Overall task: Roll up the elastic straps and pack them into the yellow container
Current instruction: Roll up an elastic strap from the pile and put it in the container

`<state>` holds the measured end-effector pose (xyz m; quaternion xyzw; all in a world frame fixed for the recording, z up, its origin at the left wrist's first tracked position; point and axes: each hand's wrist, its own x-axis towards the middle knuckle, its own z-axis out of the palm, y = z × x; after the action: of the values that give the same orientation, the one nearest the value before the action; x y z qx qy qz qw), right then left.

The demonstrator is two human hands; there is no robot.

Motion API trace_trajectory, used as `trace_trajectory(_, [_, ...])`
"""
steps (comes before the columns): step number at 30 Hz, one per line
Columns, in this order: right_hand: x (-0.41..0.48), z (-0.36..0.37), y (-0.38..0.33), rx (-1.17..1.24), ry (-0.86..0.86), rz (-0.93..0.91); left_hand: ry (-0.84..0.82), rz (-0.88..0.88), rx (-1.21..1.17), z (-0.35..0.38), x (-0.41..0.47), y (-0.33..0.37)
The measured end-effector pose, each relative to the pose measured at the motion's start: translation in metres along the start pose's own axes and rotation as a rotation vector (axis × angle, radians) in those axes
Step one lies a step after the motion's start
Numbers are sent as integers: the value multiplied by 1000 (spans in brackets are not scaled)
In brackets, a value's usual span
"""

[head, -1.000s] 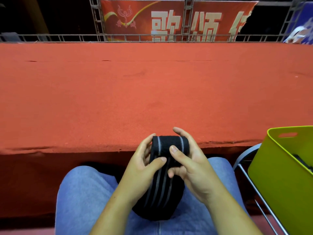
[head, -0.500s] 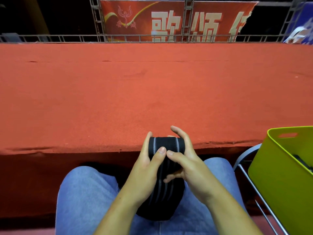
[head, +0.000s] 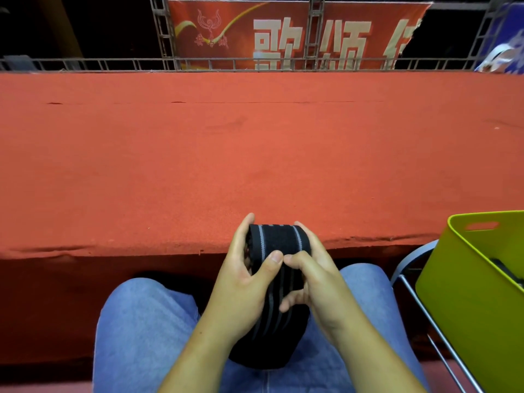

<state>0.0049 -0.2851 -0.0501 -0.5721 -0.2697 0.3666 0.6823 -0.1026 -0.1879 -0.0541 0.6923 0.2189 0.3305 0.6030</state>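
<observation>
A black elastic strap (head: 279, 239) with grey stripes is partly rolled, and its loose tail hangs down onto my lap. My left hand (head: 243, 282) grips the roll from the left, thumb pressed on its front. My right hand (head: 314, 276) grips it from the right, thumb meeting the left thumb. The roll is held just in front of the red carpeted ledge's edge. The yellow container (head: 465, 293) stands at the right on a metal chair, with a dark item partly visible inside it.
A wide red carpeted platform (head: 255, 154) stretches ahead, with a metal truss rail (head: 198, 64) and a red banner (head: 283, 32) behind it. My knees in blue jeans (head: 141, 321) are below. The chair's metal frame (head: 419, 313) sits beside my right leg.
The roll has been turned further and is thicker. Both hands have shifted slightly up and closer together, and the thumbs now meet on the roll's front.
</observation>
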Motion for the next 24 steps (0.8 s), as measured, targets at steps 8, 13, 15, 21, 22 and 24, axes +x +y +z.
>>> trace_trajectory(8, [-6, 2, -6, -24, -29, 45, 14, 4, -18, -4, -2, 7])
trace_trajectory(13, [-10, 5, -10, -99, 22, 29, 6, -3, -5, -6, -3, 10])
trace_trajectory(15, [-11, 5, -9, -88, 17, 31, 13, 3, 2, -7, -2, 11])
trace_trajectory(21, [-11, 6, -10, -34, 1, 46, 8, 40, 9, -9, -3, 11])
trace_trajectory(22, [-10, 6, -10, -23, 4, 45, 2, 50, 16, -8, -3, 12])
trace_trajectory(24, [-9, 7, -11, -14, 11, 46, -7, 68, 33, -7, -5, 13])
